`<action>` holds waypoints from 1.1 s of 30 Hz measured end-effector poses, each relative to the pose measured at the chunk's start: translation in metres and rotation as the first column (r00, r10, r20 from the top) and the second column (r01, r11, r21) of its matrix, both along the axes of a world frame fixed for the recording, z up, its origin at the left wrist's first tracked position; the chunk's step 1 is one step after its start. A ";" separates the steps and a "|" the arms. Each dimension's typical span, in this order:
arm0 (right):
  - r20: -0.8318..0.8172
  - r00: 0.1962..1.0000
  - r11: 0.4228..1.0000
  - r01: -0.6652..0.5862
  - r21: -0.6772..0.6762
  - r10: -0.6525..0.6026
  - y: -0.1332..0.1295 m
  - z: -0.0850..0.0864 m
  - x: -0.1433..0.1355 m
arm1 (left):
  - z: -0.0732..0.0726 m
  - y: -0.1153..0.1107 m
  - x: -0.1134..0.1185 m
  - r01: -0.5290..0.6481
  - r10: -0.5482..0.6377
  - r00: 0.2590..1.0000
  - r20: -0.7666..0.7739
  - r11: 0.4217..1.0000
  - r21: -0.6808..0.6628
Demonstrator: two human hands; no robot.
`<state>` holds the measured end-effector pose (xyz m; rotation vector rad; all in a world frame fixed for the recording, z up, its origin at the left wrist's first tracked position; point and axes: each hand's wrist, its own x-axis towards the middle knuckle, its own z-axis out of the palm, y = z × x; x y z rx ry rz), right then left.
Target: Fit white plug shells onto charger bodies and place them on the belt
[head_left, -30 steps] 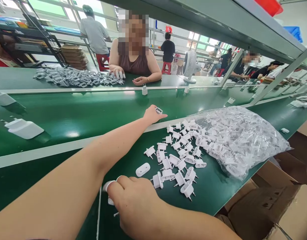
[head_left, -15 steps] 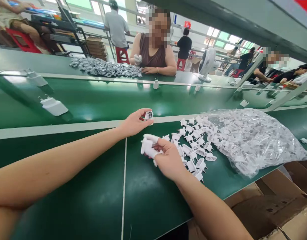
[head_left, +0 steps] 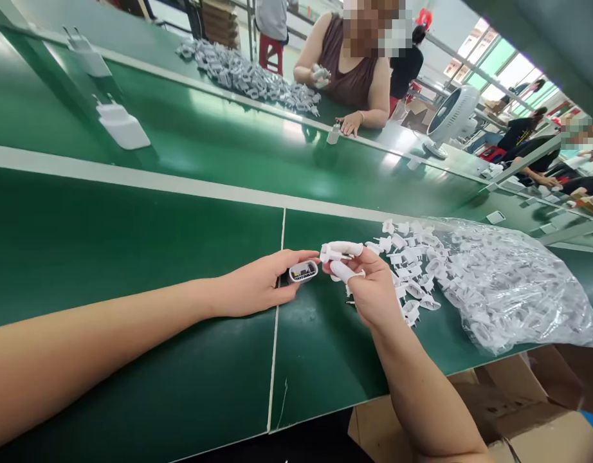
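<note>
Two hands of the person work above one green table (head_left: 132, 238). The left hand (head_left: 258, 283) pinches one white housing (head_left: 303, 271) between its thumb and its fingers; the hollow end of this housing faces the camera, and a little yellow and some metal can be seen inside. The right hand (head_left: 374, 289), with two white finger covers (head_left: 345, 272) visible on it, pinches one white plug piece (head_left: 327, 253) between the covered fingertips, just beside the housing. To the right of this hand lies one loose pile of similar plug pieces (head_left: 415, 257), perhaps a few dozen, but they overlap and I cannot count them exactly. Next to it is one clear plastic bag (head_left: 523, 289), full of white pieces, also too crowded for counting. On the green belt (head_left: 219, 148), two larger white chargers (head_left: 123, 125) lie at the left, each with two pins, and one small charger (head_left: 334, 134) stands near the hand of one co-worker (head_left: 354, 71). This co-worker, whose head is cut by the upper edge, sits beside one heap of grey-white parts (head_left: 251, 80), and there is one fan (head_left: 453, 116). The right hand partly hides some pieces behind it, so whether its palm contains another is not clear. Cardboard boxes (head_left: 393, 427) at the bottom are cut off by the frame.
</note>
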<state>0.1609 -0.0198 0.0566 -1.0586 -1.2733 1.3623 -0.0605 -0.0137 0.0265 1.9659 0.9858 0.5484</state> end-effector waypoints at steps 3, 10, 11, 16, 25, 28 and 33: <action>0.077 0.997 0.993 0.012 0.116 -0.021 0.002 -0.002 -0.001 | -0.005 0.003 -0.003 -0.068 0.070 0.995 0.066 0.997 -0.033; 0.373 0.903 0.893 0.023 0.449 -0.211 -0.003 -0.005 -0.004 | -0.006 0.008 -0.004 -0.085 0.084 0.989 0.123 0.996 0.006; 0.389 0.891 0.884 0.029 0.466 -0.234 -0.004 -0.004 -0.004 | -0.007 0.008 -0.003 -0.084 0.081 0.988 0.129 0.996 0.014; 0.532 0.816 0.832 -0.123 0.541 -0.225 -0.010 0.000 -0.007 | -0.010 0.009 -0.002 -0.079 0.074 0.988 0.134 0.996 0.036; 0.707 0.632 0.649 -0.399 0.648 -0.318 -0.006 -0.002 -0.014 | -0.009 0.009 0.000 -0.084 0.079 0.990 0.117 0.996 0.035; 0.689 0.620 0.600 -0.404 0.690 -0.375 -0.006 -0.001 -0.013 | -0.009 0.009 0.000 -0.088 0.085 0.992 0.096 0.996 0.022; 0.695 0.612 0.585 -0.424 0.691 -0.378 -0.007 -0.003 -0.015 | -0.009 0.010 0.000 -0.084 0.082 0.990 0.115 0.996 0.014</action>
